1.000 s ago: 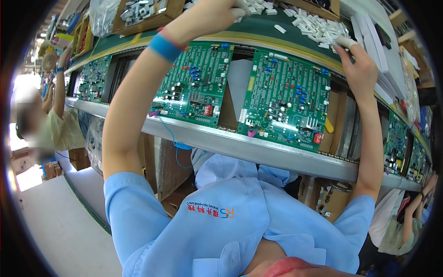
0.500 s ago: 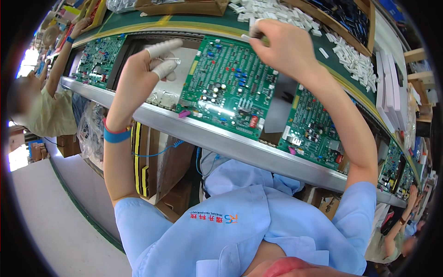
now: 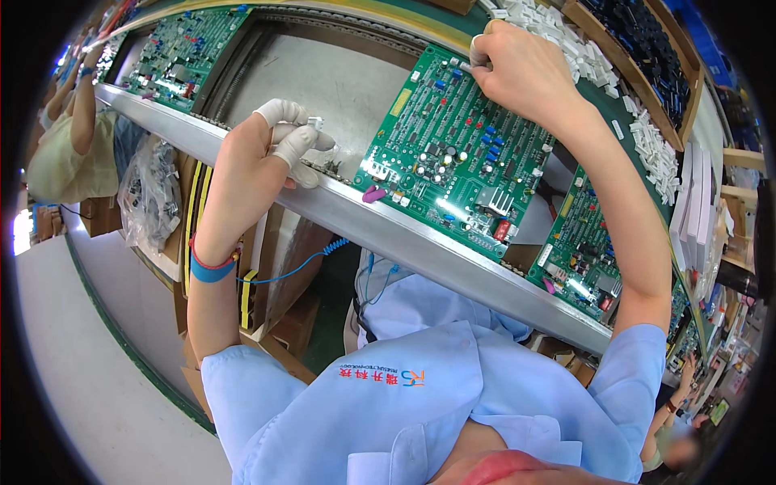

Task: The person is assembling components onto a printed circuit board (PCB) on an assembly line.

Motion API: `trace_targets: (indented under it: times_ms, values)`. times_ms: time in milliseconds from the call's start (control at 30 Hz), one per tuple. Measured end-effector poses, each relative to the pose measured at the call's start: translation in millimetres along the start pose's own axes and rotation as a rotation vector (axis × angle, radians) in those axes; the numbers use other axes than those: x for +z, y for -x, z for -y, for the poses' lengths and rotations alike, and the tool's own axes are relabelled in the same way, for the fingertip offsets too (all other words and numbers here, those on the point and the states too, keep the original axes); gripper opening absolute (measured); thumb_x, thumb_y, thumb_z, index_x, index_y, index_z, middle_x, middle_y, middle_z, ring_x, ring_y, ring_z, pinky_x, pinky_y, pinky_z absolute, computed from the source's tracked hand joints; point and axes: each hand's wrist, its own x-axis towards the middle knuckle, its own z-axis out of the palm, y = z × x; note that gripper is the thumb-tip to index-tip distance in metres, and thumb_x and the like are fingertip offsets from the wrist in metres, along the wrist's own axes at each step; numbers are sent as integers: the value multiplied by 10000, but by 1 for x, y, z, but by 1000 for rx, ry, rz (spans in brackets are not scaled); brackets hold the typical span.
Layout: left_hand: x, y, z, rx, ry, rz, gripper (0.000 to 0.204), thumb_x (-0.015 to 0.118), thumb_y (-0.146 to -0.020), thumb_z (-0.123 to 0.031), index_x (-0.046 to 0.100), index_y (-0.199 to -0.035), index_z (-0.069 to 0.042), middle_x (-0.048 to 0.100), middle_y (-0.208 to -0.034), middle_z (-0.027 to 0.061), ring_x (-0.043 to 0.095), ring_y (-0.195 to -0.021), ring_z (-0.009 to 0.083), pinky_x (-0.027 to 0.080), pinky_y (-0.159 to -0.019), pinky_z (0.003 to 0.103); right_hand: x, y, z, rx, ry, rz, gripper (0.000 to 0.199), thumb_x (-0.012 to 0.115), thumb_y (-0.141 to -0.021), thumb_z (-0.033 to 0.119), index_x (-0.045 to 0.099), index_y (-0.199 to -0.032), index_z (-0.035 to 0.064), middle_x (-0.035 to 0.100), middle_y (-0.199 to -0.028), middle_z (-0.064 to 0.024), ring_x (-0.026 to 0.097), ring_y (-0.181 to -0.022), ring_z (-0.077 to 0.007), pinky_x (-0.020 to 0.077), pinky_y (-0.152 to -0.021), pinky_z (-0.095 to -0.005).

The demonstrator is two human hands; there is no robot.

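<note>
My left hand [image 3: 271,153], with white finger cots, is closed in a pinch on a small white connector [image 3: 316,123]. It is over the near rail, left of a green circuit board [image 3: 453,153] full of components. My right hand [image 3: 521,69] has its fingers curled together at the board's far edge. A bit of a white connector [image 3: 465,66] shows beside those fingertips; the rest of it is hidden. A purple piece [image 3: 373,194] sits at the board's near left corner. A blue wrist strap [image 3: 212,268] with a coiled cord is on my left wrist.
The metal rail [image 3: 388,234] of the line runs across in front of me. More circuit boards [image 3: 578,242] lie to either side. Loose white connectors [image 3: 651,153] and a box of black parts [image 3: 630,48] are at the far right. Other people work along the line.
The view has shifted, with the boards now further right. My left hand has drawn back toward the near rail, its index finger now curled in. My right hand stays at the board's far edge.
</note>
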Motion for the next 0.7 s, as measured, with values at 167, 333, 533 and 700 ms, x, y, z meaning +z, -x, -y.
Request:
trace_targets:
  times_ms: [167,333,533,700]
  values:
    - [5,-5,10,163,-240,24,187,671,-885,-155,665,-930,26,716,-797,98,599,-598,115,466,-551,285,4,1,0,-32,181,-76,119,657,-817,175,680,-853,64,616,-833,-84,644,-773,-283,503,-685,-381]
    - [16,-12,7,152,-357,57,172,681,-875,-123,701,-917,42,693,-750,57,606,-687,92,485,-652,253,-41,2,27,119,101,171,188,645,-790,189,695,-750,12,662,-858,-172,646,-875,-331,515,-732,-437]
    - [29,-22,0,155,-563,125,267,705,-831,-208,705,-876,56,686,-706,126,627,-627,161,508,-629,314,-35,53,-7,-42,-223,-173,186,672,-848,213,691,-965,69,590,-792,-67,593,-680,-216,458,-636,-337]
    - [35,-27,-8,134,-643,132,267,704,-822,-220,710,-848,46,680,-695,133,625,-605,182,509,-620,328,-44,92,-26,69,-290,-153,179,679,-856,193,684,-1007,98,640,-859,-41,591,-667,-217,451,-625,-336]
